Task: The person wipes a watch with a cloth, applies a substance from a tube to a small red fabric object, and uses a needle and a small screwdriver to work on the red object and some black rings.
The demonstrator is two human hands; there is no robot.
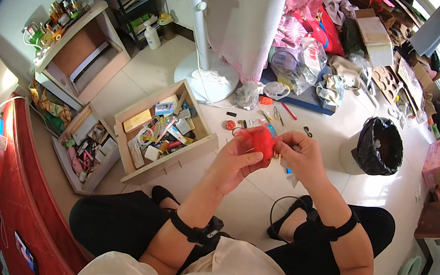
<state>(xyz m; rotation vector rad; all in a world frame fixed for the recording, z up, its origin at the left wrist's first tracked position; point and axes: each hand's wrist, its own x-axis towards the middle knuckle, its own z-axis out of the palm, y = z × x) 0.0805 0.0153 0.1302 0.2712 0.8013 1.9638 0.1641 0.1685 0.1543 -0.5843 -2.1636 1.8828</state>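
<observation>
Head view: I am watching two bare hands working above a tiled floor (pixel 244 201). Left hand (pixel 236 161) is gripping a crumpled red bundle (pixel 262 140) from its left side, thumb and fingers clamped on it. Right hand (pixel 303 152) is pinching at the bundle's right edge, fingertips together; which fold or strand they are catching, I cannot tell. Bundle is hanging in midair between the hands, well above the floor, right of the wooden drawer (pixel 177 165).

Progress, my judgement: bundle is being worked on, not finished. It is not yet being set down anywhere; whether it is coming open, I cannot make out. Sorting is looking only partway along to me. Drawer is already holding plenty, a yellow box (pixel 137 121) among the jumble. A smaller drawer (pixel 70 169) is lying to its left, also filled. Left over: loose bits are lying on the floor beyond the hands, including a slim red stick (pixel 289 111) and a round red piece (pixel 230 124). Lined bin (pixel 349 154) is standing off to the right.
</observation>
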